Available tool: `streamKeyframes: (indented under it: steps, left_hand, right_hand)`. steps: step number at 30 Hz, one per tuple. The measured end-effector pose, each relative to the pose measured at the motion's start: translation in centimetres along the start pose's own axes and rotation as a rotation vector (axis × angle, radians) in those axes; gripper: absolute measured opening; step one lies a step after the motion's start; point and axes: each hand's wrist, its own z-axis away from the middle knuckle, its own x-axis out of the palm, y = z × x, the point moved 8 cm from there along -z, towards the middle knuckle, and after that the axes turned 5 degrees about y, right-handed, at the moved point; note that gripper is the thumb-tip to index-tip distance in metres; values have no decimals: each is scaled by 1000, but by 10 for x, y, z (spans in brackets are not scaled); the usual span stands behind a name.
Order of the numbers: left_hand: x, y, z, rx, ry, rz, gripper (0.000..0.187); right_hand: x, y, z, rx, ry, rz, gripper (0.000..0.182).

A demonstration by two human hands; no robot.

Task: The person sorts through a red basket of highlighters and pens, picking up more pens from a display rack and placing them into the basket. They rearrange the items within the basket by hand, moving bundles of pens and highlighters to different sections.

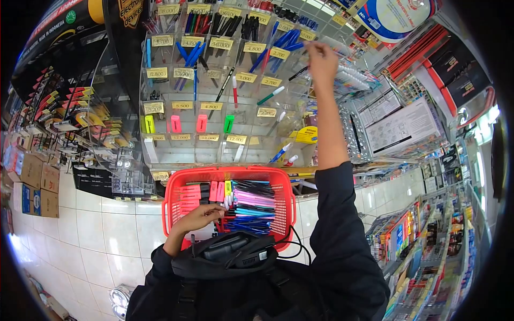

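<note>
A red basket (171,188) holds pink highlighters (190,197), a yellow-green one (228,188) and rows of pens (254,198). Over its left part is my left hand (206,215), fingers curled beside some white-capped pens; what they hold, if anything, is too small to tell. My right hand (323,60) reaches up to the rack's upper right, near blue pens (288,40) in a clear compartment. Its fingers are bent and blurred, and their tips' contents cannot be made out. Lower compartments of the clear rack (187,155) show pink highlighters (201,123) and a green one (229,124).
Packaged goods hang on a rack (80,115) at the left, above cardboard boxes (40,187). Shelves (423,241) stand at the lower right. A yellow box (307,135) lies below my right forearm's left side. A black bag (225,254) hangs at my front, touching the basket area.
</note>
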Motion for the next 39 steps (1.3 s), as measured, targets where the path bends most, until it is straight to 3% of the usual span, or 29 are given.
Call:
streamKeyframes:
  steps: [5, 7, 9, 10, 11, 13, 14, 15, 16, 18, 20, 21, 22, 23, 24, 25, 27, 31, 34, 37, 39]
  left_hand:
    - [-4, 19, 12, -66, 63, 69, 32]
    - [-9, 24, 10, -72, 84, 103, 31]
    - [-13, 30, 10, -49, 142, 118, 31]
    - [-16, 32, 9, -36, 173, 122, 31]
    - [-18, 28, 7, -24, 185, 137, 30]
    - [-18, 17, 4, -23, 185, 125, 30]
    - [-18, 14, 3, -23, 188, 120, 30]
    - [-16, 14, 2, -19, 178, 112, 30]
    - [-14, 14, 3, -18, 168, 101, 30]
    - [-14, 10, 4, -10, 155, 77, 30]
    - [-12, -4, -3, 4, 129, 51, 29]
    - [-9, -6, -4, 4, 103, 26, 31]
    - [-6, -7, -6, 6, 78, 3, 33]
    - [-2, -7, -7, 7, 55, -17, 35]
    - [2, -6, -6, -22, 33, -5, 34]
    - [5, -1, -4, -50, 16, 5, 32]
    - [5, -2, -3, -77, -1, 28, 31]
    - [-3, 9, 4, -70, 56, 27, 31]
    - [-9, 5, 3, -67, 111, 25, 31]
    - [-8, 13, 8, -71, 65, -7, 40]
    - [-9, 15, 8, -77, 59, 5, 40]
  right_hand:
    - [-66, -103, 46, -289, 170, -395, 20]
    - [-73, -121, 87, -303, -23, -365, 15]
    - [-55, -101, 148, -102, -350, -169, 18]
    - [-40, -52, 193, 208, -604, -155, 11]
    - [-22, -39, 243, 245, -941, 119, 16]
    - [1, 11, 351, 39, -1324, -56, 23]
    - [-5, 42, 394, 364, -1665, 128, 26]
    - [-13, 59, 419, 511, -1765, 151, 29]
    - [-15, 66, 430, 530, -1821, 203, 31]
    - [-18, 59, 409, 257, -1760, 164, 31]
    - [-5, 34, 342, 278, -1585, 95, 34]
    - [-4, 17, 293, 325, -1388, 211, 30]
    - [-8, 21, 240, 216, -1067, 192, 26]
    - [-12, 5, 190, 257, -784, 175, 24]
    - [-14, -8, 141, 61, -575, 204, 22]
    - [-17, -6, 105, 180, -352, 26, 26]
    - [-13, 5, 53, 201, -164, -10, 32]
    - [16, 30, 5, 77, -189, 245, 34]
    - [21, 34, -8, -53, -153, 194, 38]
    - [-5, -12, -7, -351, 38, 96, 34]
    - [-35, -40, 7, -117, 124, -248, 25]
